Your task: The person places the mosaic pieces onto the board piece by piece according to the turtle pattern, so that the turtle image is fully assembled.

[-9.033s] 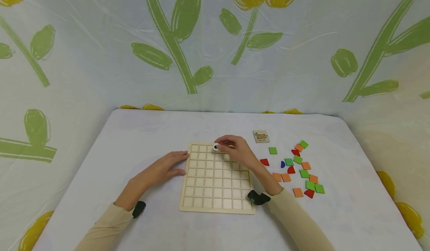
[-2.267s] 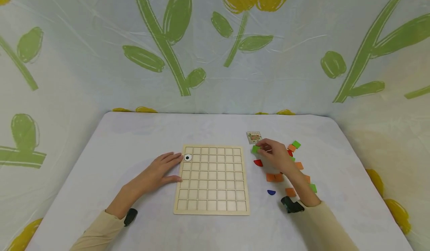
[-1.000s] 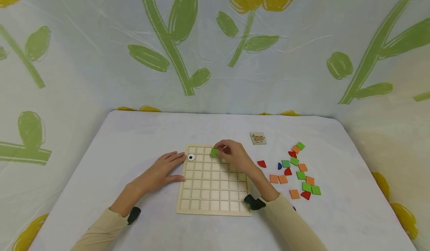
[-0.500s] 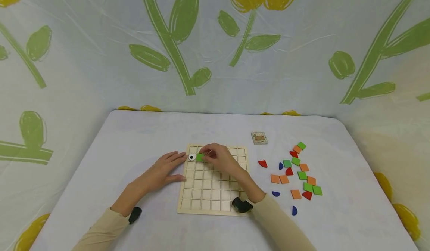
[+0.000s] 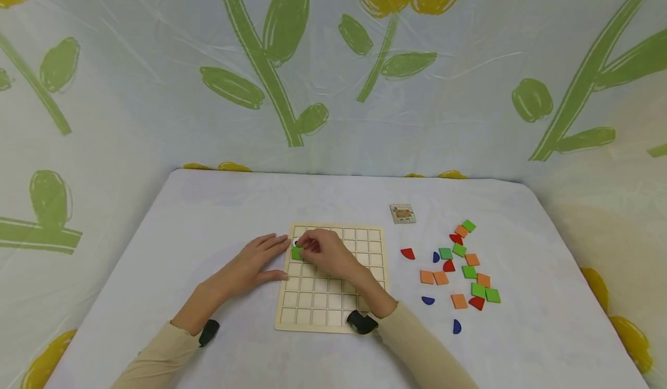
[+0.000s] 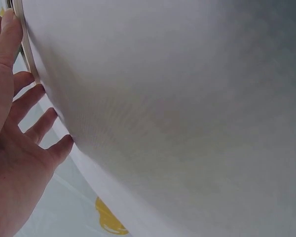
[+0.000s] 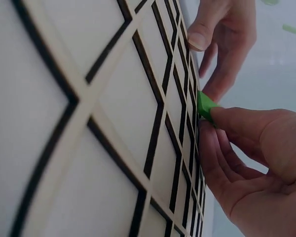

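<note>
A pale wooden grid board (image 5: 333, 322) lies on the white table in the head view. My right hand (image 5: 329, 254) pinches a green square tile (image 5: 297, 253) between thumb and fingers over the board's left column. In the right wrist view the same green tile (image 7: 206, 105) is tilted at the grid's surface. Just above it on the board is a round white eye piece (image 5: 295, 242), partly covered by my right fingers. My left hand (image 5: 255, 263) touches the board's left edge with fairly straight, spread fingers; the left wrist view shows those fingertips (image 6: 64, 140) on the table.
To the right of the board lie scattered green squares (image 5: 477, 290), orange squares (image 5: 459, 301), red quarter-round pieces (image 5: 408, 253) and blue half-rounds (image 5: 457, 326). A small printed card (image 5: 403, 213) sits behind them. Patterned cloth (image 5: 333, 88) walls the table's back and sides.
The eye piece went into the board's left column. My right hand took a green tile from the right and carried it left across the board, then slightly nearer. The left hand stayed at the edge.
</note>
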`<move>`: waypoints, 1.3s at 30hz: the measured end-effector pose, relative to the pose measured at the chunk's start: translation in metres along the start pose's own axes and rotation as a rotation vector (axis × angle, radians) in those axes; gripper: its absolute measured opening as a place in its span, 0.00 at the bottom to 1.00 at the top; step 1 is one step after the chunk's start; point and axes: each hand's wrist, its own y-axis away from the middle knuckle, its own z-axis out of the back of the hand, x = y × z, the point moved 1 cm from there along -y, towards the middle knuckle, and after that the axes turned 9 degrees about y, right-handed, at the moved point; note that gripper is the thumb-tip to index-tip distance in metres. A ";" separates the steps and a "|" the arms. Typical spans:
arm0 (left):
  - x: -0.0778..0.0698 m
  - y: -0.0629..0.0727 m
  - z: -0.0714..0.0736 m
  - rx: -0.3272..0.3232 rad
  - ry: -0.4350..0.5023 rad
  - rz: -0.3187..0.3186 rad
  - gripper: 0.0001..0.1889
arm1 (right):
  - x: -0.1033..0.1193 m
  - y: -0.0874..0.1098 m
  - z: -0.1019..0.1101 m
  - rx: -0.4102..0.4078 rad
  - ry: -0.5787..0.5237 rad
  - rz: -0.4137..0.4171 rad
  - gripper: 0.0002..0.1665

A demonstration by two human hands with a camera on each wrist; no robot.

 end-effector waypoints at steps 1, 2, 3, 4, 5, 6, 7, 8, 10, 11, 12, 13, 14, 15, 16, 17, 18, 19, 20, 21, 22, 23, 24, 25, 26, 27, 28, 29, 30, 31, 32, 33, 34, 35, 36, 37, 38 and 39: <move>0.000 0.000 0.000 -0.006 -0.003 -0.008 0.39 | 0.001 0.000 0.000 0.001 0.006 -0.005 0.06; -0.001 0.000 0.000 -0.011 -0.002 -0.015 0.39 | 0.002 0.000 -0.001 0.003 0.015 -0.009 0.06; -0.001 0.001 0.001 -0.016 -0.002 -0.020 0.39 | 0.003 -0.001 -0.001 0.002 0.025 -0.009 0.06; -0.002 0.001 0.001 -0.018 0.002 -0.022 0.39 | 0.004 -0.001 -0.002 0.001 0.035 -0.005 0.05; -0.002 0.001 0.001 -0.019 0.005 -0.022 0.39 | 0.005 -0.001 -0.002 -0.001 0.044 -0.004 0.05; -0.002 0.001 0.001 -0.018 0.009 -0.020 0.39 | 0.006 -0.001 -0.002 -0.003 0.051 -0.003 0.05; -0.002 0.001 0.001 -0.016 0.009 -0.016 0.39 | 0.007 -0.001 -0.003 -0.007 0.057 0.000 0.05; -0.002 0.001 0.001 -0.012 0.012 -0.011 0.39 | 0.007 -0.001 -0.004 -0.012 0.065 0.002 0.05; -0.002 0.000 0.001 -0.005 0.016 -0.002 0.39 | 0.009 0.000 -0.004 -0.019 0.069 -0.004 0.05; -0.001 0.000 0.001 -0.003 0.016 0.000 0.39 | 0.010 0.000 -0.005 -0.023 0.071 -0.008 0.05; -0.001 0.000 0.001 -0.001 0.015 0.001 0.40 | 0.010 0.000 -0.005 -0.024 0.073 -0.012 0.05; -0.001 0.000 0.001 0.000 0.015 0.001 0.40 | 0.010 0.000 -0.005 -0.026 0.077 -0.015 0.06; -0.001 0.000 0.001 0.000 0.015 0.001 0.40 | 0.011 0.000 -0.005 -0.026 0.081 -0.018 0.06; -0.001 -0.001 0.000 0.001 0.016 0.001 0.40 | 0.010 0.000 -0.004 -0.025 0.084 -0.018 0.07; -0.001 -0.001 0.000 0.001 0.018 0.002 0.40 | 0.010 0.000 -0.004 -0.025 0.090 -0.013 0.07; 0.000 -0.001 0.000 0.002 0.018 0.002 0.40 | 0.010 0.001 -0.004 -0.024 0.099 -0.008 0.07; 0.000 -0.001 -0.001 0.004 0.016 0.003 0.40 | 0.010 0.001 -0.004 -0.020 0.105 -0.004 0.07; 0.001 -0.001 -0.001 0.005 0.014 0.004 0.40 | 0.009 0.001 -0.004 -0.015 0.112 0.002 0.07; 0.001 -0.001 -0.002 0.006 0.011 0.005 0.40 | 0.009 0.002 -0.003 -0.011 0.118 0.007 0.07; 0.001 -0.001 -0.002 0.007 0.010 0.006 0.40 | 0.008 0.002 -0.003 -0.007 0.124 0.011 0.07; 0.002 -0.001 -0.003 0.006 0.009 0.007 0.40 | 0.008 0.002 -0.003 -0.002 0.130 0.015 0.07; 0.002 -0.001 -0.003 0.006 0.008 0.007 0.40 | 0.008 0.003 -0.002 0.004 0.134 0.016 0.07; 0.002 -0.001 -0.003 0.004 0.006 0.007 0.40 | 0.008 0.003 -0.002 0.010 0.136 0.015 0.08; 0.002 0.000 -0.003 0.002 0.007 0.006 0.40 | 0.008 0.003 -0.002 0.013 0.135 0.016 0.08; 0.002 0.000 -0.003 0.000 0.006 0.004 0.40 | 0.008 0.003 -0.002 0.016 0.134 0.012 0.08; 0.002 0.000 -0.004 -0.001 0.006 0.004 0.40 | 0.008 0.004 -0.001 0.018 0.127 0.010 0.09; 0.003 0.000 -0.004 -0.002 0.007 0.002 0.40 | 0.008 0.005 -0.001 0.020 0.116 0.007 0.10; 0.003 0.000 -0.004 -0.002 0.006 0.002 0.40 | 0.007 0.005 0.000 0.021 0.105 0.004 0.11; 0.003 -0.001 -0.004 -0.002 0.004 0.001 0.40 | 0.007 0.006 0.001 0.022 0.094 -0.001 0.11; 0.003 -0.001 -0.004 -0.001 0.003 0.001 0.40 | 0.006 0.007 0.003 0.024 0.080 -0.004 0.12; 0.003 0.000 -0.004 -0.001 0.000 0.002 0.40 | 0.005 0.009 0.004 0.025 0.069 -0.004 0.12; 0.003 0.000 -0.004 -0.001 -0.001 0.003 0.40 | 0.005 0.010 0.005 0.027 0.061 -0.002 0.13; 0.003 0.000 -0.004 -0.001 -0.002 0.004 0.40 | 0.004 0.011 0.007 0.026 0.056 -0.004 0.13; 0.003 0.000 -0.004 0.000 -0.005 0.005 0.40 | 0.003 0.013 0.009 0.024 0.058 -0.003 0.13; 0.003 0.000 -0.004 0.000 -0.007 0.006 0.40 | 0.002 0.014 0.011 0.020 0.055 -0.003 0.12; 0.003 -0.001 -0.004 0.000 -0.010 0.007 0.40 | 0.000 0.016 0.012 0.015 0.053 -0.005 0.12; 0.003 -0.001 -0.004 0.001 -0.013 0.008 0.40 | -0.001 0.017 0.014 0.008 0.050 -0.008 0.12; 0.003 -0.001 -0.004 0.001 -0.013 0.009 0.40 | -0.003 0.019 0.016 0.001 0.051 -0.015 0.11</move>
